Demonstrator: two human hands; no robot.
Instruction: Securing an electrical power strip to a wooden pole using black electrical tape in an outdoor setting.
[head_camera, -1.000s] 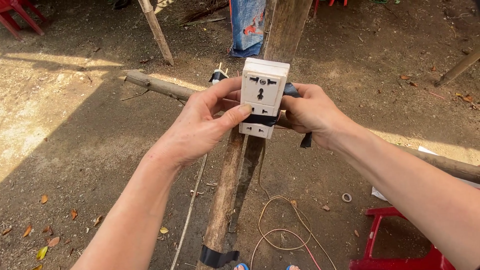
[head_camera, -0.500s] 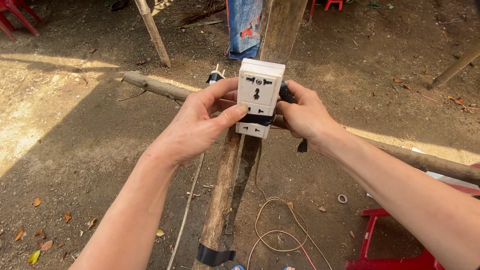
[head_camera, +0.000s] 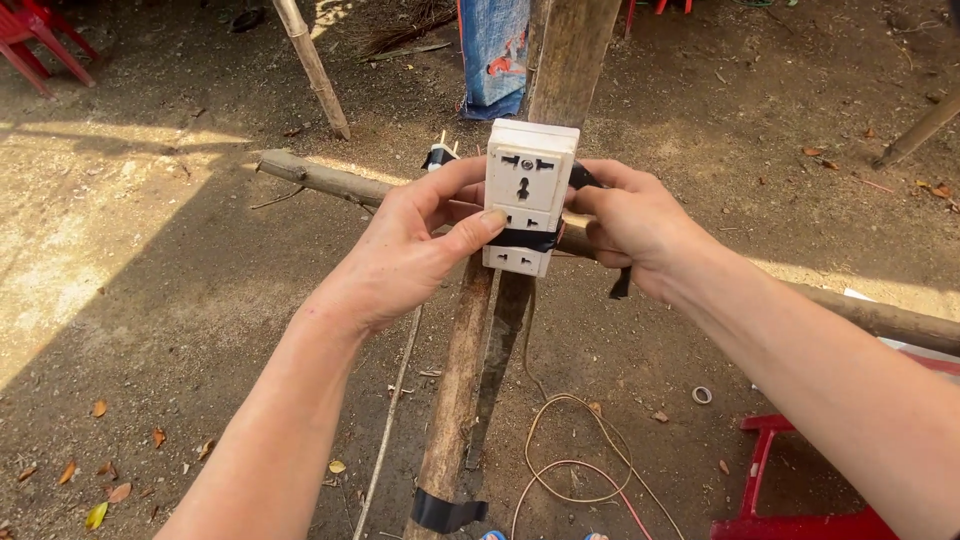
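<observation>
Nearest to us, at the bottom edge, we see one band of glossy black tape (head_camera: 447, 512) wrapped round a rough, bark-stripped wooden pole (head_camera: 458, 370) that rises up the middle of the view. Beside it a thin pale cord (head_camera: 560, 455) lies in loose loops on the packed brown dirt, and one small ring (head_camera: 702, 395) rests on the ground to the right. A corner of a red plastic stool (head_camera: 790, 500) shows at lower right. Several dry orange leaves are scattered at lower left.

Further up, our two bare forearms reach in. Our left hand (head_camera: 405, 250) grips the white socket box (head_camera: 527, 195) from the left, thumb pressed flat across its front where a strip of black tape (head_camera: 527, 239) crosses it. Our right hand (head_camera: 630, 220) closes round the box's right side and the pole behind it, fingers curled and pinching a loose end of the black tape. The box is one smooth, rectangular plastic block, held upright against the pole just above where it crosses a second rough pole (head_camera: 330, 180) lying across the ground. We count three sets of sockets on its face. Just left of it one plug (head_camera: 440, 155) with two metal pins pokes up.

Beyond, a slim bamboo stick (head_camera: 312, 65) leans at upper left, a blue woven sack (head_camera: 495, 55) hangs behind the pole, and a second red stool (head_camera: 35, 40) sits in the far left corner.
</observation>
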